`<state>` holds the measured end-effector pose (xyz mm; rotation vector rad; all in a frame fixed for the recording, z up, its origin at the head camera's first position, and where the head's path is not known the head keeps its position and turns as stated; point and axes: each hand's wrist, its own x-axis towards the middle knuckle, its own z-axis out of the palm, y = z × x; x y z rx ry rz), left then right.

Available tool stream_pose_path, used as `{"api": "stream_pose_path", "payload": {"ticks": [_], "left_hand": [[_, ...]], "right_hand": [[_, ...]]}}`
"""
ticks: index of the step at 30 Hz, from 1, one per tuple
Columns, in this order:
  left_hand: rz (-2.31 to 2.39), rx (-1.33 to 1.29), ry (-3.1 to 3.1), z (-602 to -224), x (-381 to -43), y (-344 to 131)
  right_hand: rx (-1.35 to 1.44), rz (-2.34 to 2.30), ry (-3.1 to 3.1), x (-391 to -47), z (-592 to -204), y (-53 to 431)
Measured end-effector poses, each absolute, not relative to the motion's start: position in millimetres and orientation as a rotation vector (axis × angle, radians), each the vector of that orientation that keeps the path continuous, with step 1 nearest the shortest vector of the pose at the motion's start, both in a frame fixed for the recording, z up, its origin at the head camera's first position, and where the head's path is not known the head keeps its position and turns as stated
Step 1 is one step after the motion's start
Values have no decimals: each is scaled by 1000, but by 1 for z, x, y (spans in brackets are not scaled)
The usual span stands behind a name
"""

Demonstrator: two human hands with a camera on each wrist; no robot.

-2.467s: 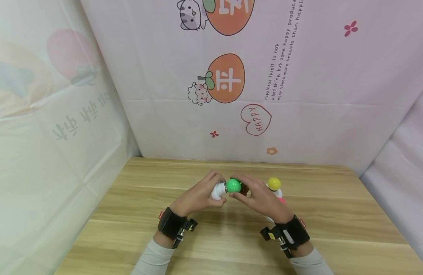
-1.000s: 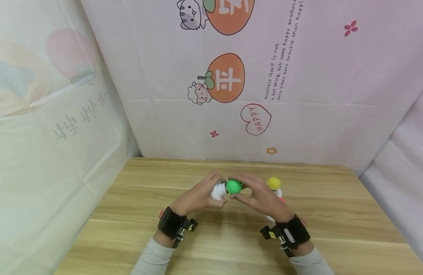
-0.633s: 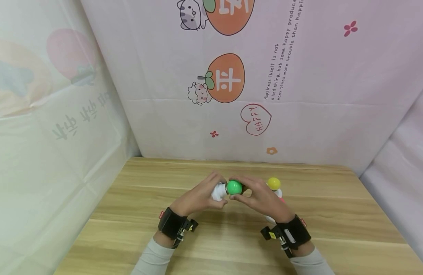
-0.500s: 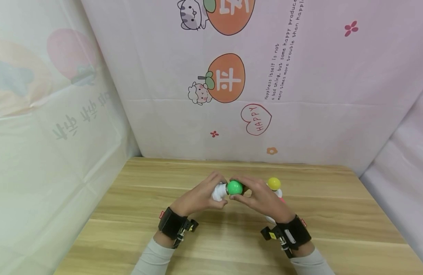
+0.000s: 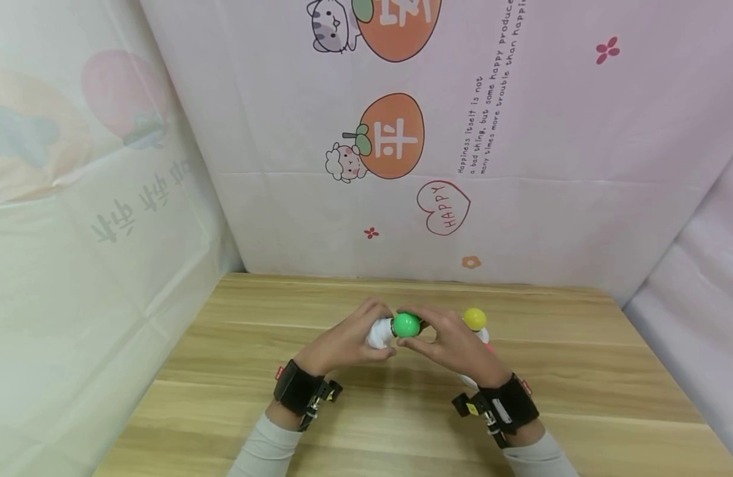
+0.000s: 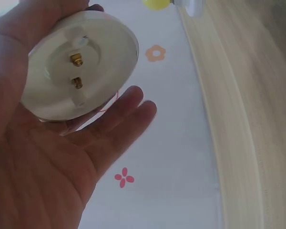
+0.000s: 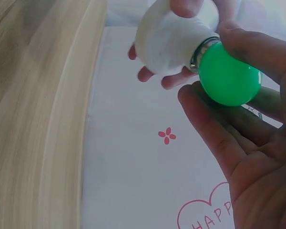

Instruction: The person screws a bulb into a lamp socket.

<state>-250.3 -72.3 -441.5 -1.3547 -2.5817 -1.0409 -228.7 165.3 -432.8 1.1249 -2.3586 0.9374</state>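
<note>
My left hand (image 5: 348, 338) grips a white lamp holder (image 5: 379, 333), tilted above the table. The left wrist view shows the holder's round, hollow underside (image 6: 105, 47) with two brass screws (image 6: 76, 59). Between the thumb and fingers of my right hand (image 5: 458, 344) is a green light bulb (image 5: 406, 325). In the right wrist view the bulb's metal screw collar (image 7: 200, 52) meets the mouth of the holder; how deep it sits is hidden.
Behind my right hand stands a yellow bulb (image 5: 475, 318) on a white holder (image 5: 483, 336). A bit of something pink (image 5: 490, 346) shows beside it, mostly covered by the hand. A printed cloth (image 5: 318, 225) hangs along the back edge of the wooden table (image 5: 354, 424).
The green bulb has shifted very slightly right and down since the earliest frame. Fingers of my right hand have moved a little around it. My left hand stays almost still on the holder.
</note>
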Motion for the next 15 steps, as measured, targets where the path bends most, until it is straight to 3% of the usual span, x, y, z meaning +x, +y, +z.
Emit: {"api": "stream_pose_path", "payload": {"ticks": [15], "left_hand": [[-985,-1345,-2700,-448,-248,-66]], "right_hand": [[1124,879,-2360,-226,-429,169]]}}
